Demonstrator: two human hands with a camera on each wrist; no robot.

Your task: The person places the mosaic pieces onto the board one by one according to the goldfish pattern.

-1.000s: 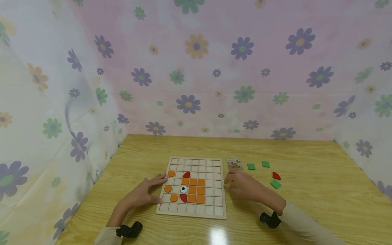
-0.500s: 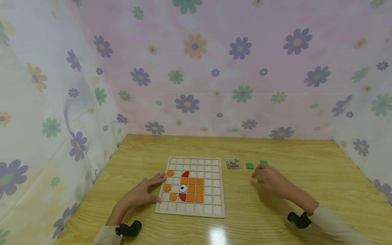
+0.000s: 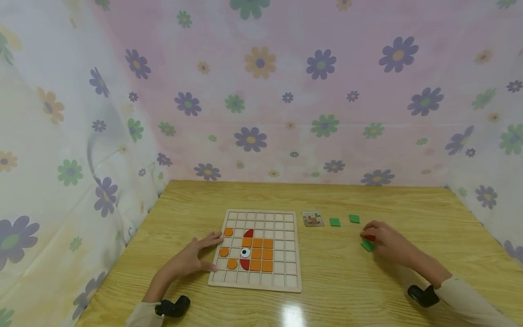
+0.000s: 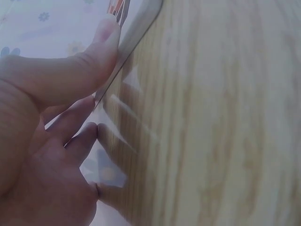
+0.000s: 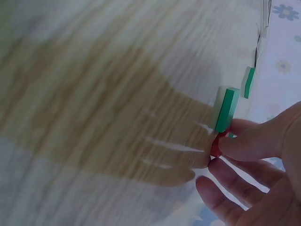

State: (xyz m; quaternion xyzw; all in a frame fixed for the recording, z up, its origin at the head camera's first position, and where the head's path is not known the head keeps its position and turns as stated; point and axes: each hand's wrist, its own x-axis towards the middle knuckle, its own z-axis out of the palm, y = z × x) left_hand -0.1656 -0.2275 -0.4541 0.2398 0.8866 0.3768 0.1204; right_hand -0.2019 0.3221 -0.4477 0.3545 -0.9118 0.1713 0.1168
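My left hand [image 3: 189, 258] rests at the left edge of a wooden grid board [image 3: 291, 268], fingers and thumb spread along its rim. In the left wrist view the thumb [image 4: 106, 44] lies on that edge. To the right, my right hand [image 3: 390, 244] pinches a red quarter-circle tile [image 5: 216, 146] between thumb and fingers, low over the table. The hand partly hides this tile. Right beside it lies a green tile [image 3: 367, 245]. On the board sit orange square tiles [image 3: 262, 254], orange round tiles [image 3: 229, 232], red quarter-circles [image 3: 248, 233] and an eye tile [image 3: 245, 253].
Beyond the right hand, a green tile [image 3: 354, 219] and another green tile [image 3: 335, 222] lie on the wooden table [image 3: 327, 290]. A small picture card [image 3: 313, 218] lies by the board's upper right corner. Flowered cloth [image 3: 286, 113] surrounds the table.
My right hand has moved right from the board's right edge to the loose tiles and now pinches the red quarter-circle tile. The left hand stays at the board's edge.
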